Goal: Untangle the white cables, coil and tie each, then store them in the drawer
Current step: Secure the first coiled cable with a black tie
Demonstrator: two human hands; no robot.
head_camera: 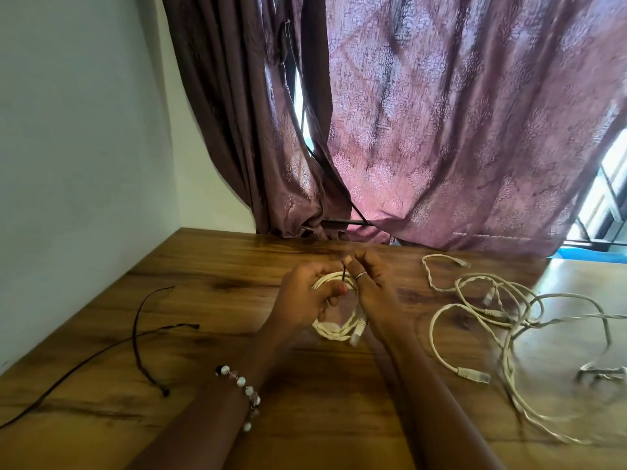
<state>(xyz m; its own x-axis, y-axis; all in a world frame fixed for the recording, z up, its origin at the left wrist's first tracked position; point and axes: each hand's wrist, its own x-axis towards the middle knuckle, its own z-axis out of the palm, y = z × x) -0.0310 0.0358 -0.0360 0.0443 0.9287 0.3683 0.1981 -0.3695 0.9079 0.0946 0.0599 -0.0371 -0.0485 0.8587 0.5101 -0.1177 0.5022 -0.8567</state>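
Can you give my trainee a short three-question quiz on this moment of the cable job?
1. True or false: both hands hold the coiled white cable.
2. What do the left hand and right hand pinch above the coil: (a) black tie, (b) tape, (c) scissors?
3. On which side do the tangled cables lie?

Key: 1 true; 2 a; 3 right.

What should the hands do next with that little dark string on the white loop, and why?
Probably pull the dark tie snug and twist or knot it. Both the left hand and the right hand pinch it at the top of the coiled white cable, so the coil looks wound but not yet fastened. The tangled cables on the table wait.
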